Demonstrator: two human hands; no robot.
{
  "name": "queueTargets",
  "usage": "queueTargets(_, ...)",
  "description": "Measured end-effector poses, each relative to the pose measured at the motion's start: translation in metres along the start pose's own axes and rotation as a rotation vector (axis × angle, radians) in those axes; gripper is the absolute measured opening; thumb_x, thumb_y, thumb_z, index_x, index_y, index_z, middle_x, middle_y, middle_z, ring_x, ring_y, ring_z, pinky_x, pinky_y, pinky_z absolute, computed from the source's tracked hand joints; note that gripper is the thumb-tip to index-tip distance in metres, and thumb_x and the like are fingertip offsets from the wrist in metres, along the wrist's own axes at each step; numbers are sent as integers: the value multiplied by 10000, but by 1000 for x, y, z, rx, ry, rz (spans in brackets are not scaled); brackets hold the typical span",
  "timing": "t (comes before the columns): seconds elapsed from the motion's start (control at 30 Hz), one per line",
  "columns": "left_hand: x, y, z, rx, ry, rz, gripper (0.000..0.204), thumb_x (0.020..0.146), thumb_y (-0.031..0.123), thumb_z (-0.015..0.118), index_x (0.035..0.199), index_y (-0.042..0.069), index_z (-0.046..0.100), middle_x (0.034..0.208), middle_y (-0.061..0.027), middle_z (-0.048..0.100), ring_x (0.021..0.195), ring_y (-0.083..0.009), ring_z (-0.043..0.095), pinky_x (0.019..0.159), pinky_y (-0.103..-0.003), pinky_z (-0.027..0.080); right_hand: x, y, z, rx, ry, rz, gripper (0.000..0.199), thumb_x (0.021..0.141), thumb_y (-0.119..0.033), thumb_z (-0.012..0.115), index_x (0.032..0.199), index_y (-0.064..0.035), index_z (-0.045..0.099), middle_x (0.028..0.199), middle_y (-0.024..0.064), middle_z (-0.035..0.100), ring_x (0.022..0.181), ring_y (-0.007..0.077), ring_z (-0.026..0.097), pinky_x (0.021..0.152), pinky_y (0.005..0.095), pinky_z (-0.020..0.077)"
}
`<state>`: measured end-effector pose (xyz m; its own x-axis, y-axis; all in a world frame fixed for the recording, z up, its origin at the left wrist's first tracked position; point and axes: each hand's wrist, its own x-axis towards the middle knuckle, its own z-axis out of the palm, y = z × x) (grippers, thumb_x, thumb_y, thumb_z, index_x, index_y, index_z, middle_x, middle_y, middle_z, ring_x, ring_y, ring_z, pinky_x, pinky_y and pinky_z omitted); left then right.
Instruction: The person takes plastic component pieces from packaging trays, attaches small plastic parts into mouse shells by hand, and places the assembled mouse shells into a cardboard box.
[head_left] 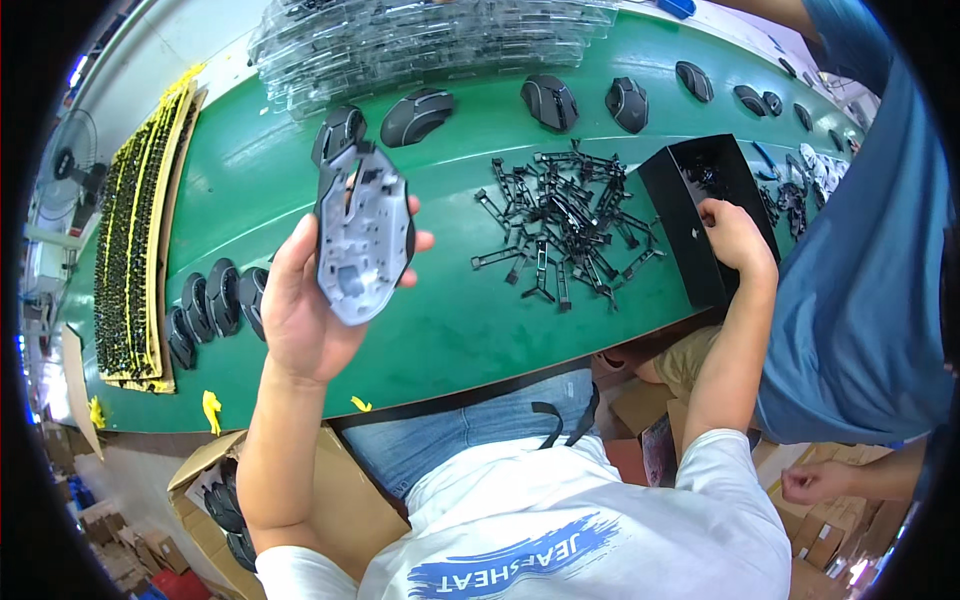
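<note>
— So, what have I got in the left hand (300,300)?

— I see a mouse shell (362,232), held up above the green table (440,310) with its hollow inside facing me. It is pale grey plastic with ribs and cut-outs, dark around the rim. My fingers are wrapped behind it and the thumb presses its near side, so the hand is closed on it.

— And the right hand (735,238)?

— It rests on the near rim of the black box (700,215), fingers curled over the edge. I cannot tell whether it holds anything.

— How much room around the shell?

— Right of the shell lies a heap of black plastic clips (560,225), well apart from it. Beyond the shell stand finished black mice (418,115) in a row, one just behind its top. Left of the shell more dark shells (215,300) lean together. Below the shell, bare green runs to the table's near edge.
</note>
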<state>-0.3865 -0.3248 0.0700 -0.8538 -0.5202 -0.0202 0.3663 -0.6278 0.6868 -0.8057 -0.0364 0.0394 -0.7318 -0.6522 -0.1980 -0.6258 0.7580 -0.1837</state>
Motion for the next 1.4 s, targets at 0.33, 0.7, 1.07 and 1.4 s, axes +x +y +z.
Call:
queueTargets(0.33,-25,-69,15,-329,-54,37,676,1089,530,439,1588,74,443,1525,-296,515,1232,-468,640,896,-512,582,-49,-35,3,278,601,23,236,1016,-204,697,1138,-10,753,967,141,788,851,263,756,789,366,572)
queueTargets(0.7,-69,-130,5,-353,222,130,643,1087,556,411,1530,105,528,1482,-251,590,1245,-384,665,1073,-518,535,-141,-213,78,1329,-338,-572,205,942,-18,789,1129,24,716,1058,75,717,945,138,716,855,299,579)
queueTargets(1.07,-85,-109,-12,-451,494,426,586,1097,512,405,1495,110,557,1391,-170,660,1210,-338,653,862,-445,545,-179,-269,107,844,-6,-1138,225,843,-102,847,1038,-47,749,1034,90,762,870,272,743,755,390,589)
queueTargets(1.4,-86,-105,-11,-436,612,484,569,1089,507,436,1464,104,579,1350,-139,674,1187,-318,663,846,-422,565,-181,-265,110,1199,-456,-957,205,852,-39,839,1009,-15,710,1068,147,758,956,261,738,874,366,590)
